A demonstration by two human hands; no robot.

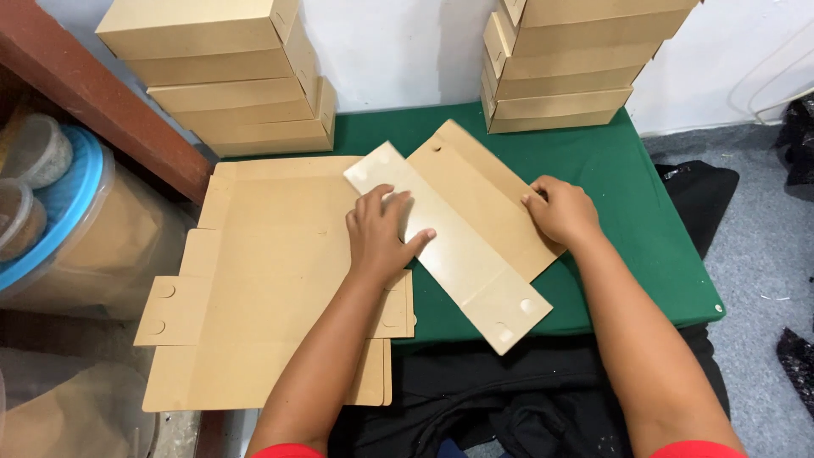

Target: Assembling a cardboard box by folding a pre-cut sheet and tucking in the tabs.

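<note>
The left hand (379,233) lay flat, fingers spread, on the pale glossy flap of a folded carton (462,229), pressing it down without gripping. The right hand (561,210) rested on the carton's brown half, fingers curled over its far edge near the fold; whether it pinched the card or only pushed on it could not be told. The carton lay slantwise on the green bench (632,195), its near end jutting past the bench's front edge. Just left of it, partly under the left hand, sat a pile of flat blanks (263,280) overhanging the bench. Two stacks of finished boxes stood against the white wall: one at back left (229,80), one at back right (568,64). A blue-lidded tub (59,203) stood far left.
</note>
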